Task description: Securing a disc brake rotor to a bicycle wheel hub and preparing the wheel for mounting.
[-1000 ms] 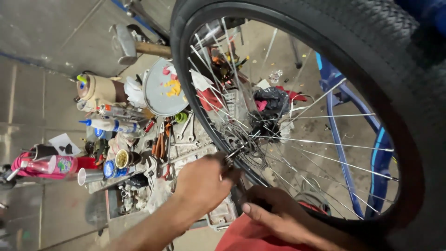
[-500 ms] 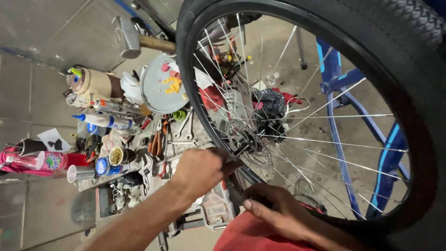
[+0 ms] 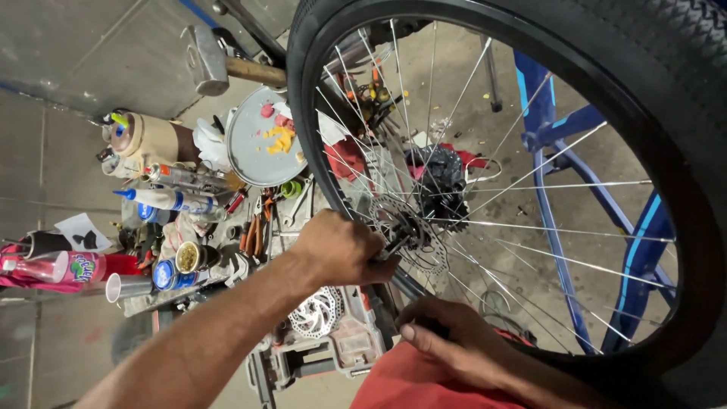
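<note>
Both forearms are bare, with no sleeve, watch or glove in view. The left hand [image 3: 341, 248] and the right hand [image 3: 447, 341] carry no ring or band that can be seen, and the right thumbnail is short and plain. Red cloth [image 3: 413, 382] covers the lap at the bottom edge
</note>
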